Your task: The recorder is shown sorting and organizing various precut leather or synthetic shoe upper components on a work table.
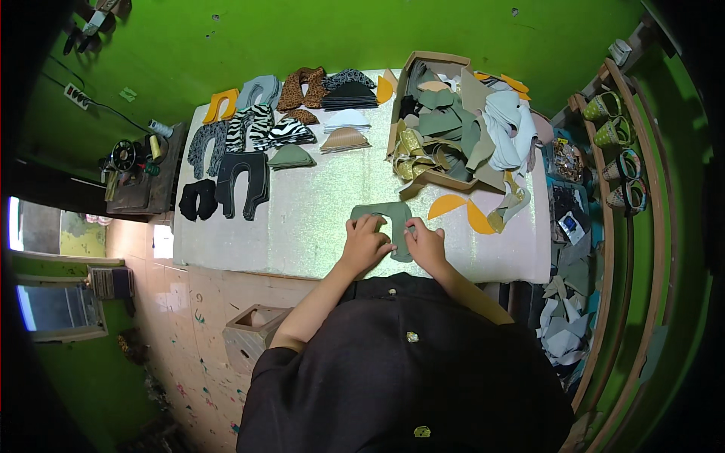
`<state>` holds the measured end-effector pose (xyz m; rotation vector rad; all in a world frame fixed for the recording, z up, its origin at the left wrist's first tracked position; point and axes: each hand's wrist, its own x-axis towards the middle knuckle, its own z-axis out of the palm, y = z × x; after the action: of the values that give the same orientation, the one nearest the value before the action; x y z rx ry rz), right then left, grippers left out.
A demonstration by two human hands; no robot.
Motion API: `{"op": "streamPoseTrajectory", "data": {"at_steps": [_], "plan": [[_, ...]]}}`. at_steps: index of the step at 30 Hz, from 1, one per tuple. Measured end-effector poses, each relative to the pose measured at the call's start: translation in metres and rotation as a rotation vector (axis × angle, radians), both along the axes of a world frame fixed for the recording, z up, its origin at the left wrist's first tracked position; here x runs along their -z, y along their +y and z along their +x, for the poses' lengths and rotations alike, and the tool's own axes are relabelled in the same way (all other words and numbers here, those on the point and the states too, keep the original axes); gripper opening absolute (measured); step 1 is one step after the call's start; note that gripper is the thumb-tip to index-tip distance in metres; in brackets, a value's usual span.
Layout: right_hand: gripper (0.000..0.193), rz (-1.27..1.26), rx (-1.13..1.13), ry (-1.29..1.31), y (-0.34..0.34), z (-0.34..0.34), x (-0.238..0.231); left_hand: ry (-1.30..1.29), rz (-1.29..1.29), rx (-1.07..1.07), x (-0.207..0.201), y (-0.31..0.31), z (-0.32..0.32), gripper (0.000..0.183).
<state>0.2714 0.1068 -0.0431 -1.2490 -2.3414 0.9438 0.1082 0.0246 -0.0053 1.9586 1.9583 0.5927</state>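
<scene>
At the near edge of the white table, an olive-green U-shaped cut piece [401,215] lies with its curved end away from me. My left hand [365,243] has its bent fingers over the left arm of the U and grips it. On the opposite side, my right hand [426,245] pinches the right arm between thumb and fingers. Just beyond my right hand are two yellow half-round pieces [478,217], with a gold and grey strap-like scrap [510,204] beside them. Whether the green piece is one layer or several is hard to make out.
A cardboard box [441,58] heaped with scraps stands at the back right. Black U-shaped pieces [243,185], zebra pieces [292,130] and other stacks fill the table's left. A sandal rack [604,124] stands right, a small machine [124,156] left, a wooden stool [253,325] below.
</scene>
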Motion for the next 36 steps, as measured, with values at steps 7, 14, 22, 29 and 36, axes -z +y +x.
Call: {"op": "streamPoseTrajectory", "data": {"at_steps": [7,14,22,29,36], "plan": [[0.022,-0.023,-0.01,-0.143,0.005,0.003,-0.02,0.02,0.035,-0.011,0.009,-0.006,0.003,0.021],[0.048,0.352,-0.199,-0.186,0.009,-0.016,-0.015,0.003,0.057,-0.162,0.03,0.0,-0.006,0.05],[0.054,0.316,-0.285,-0.233,0.004,-0.024,0.003,0.141,-0.085,-0.211,0.039,-0.007,0.005,0.057],[0.054,0.361,-0.286,-0.282,0.009,-0.019,0.002,-0.02,-0.071,-0.303,0.01,-0.001,0.006,0.056],[0.05,0.455,-0.282,-0.242,0.011,-0.016,0.0,0.112,0.048,-0.235,0.046,0.008,-0.006,0.055]]}}
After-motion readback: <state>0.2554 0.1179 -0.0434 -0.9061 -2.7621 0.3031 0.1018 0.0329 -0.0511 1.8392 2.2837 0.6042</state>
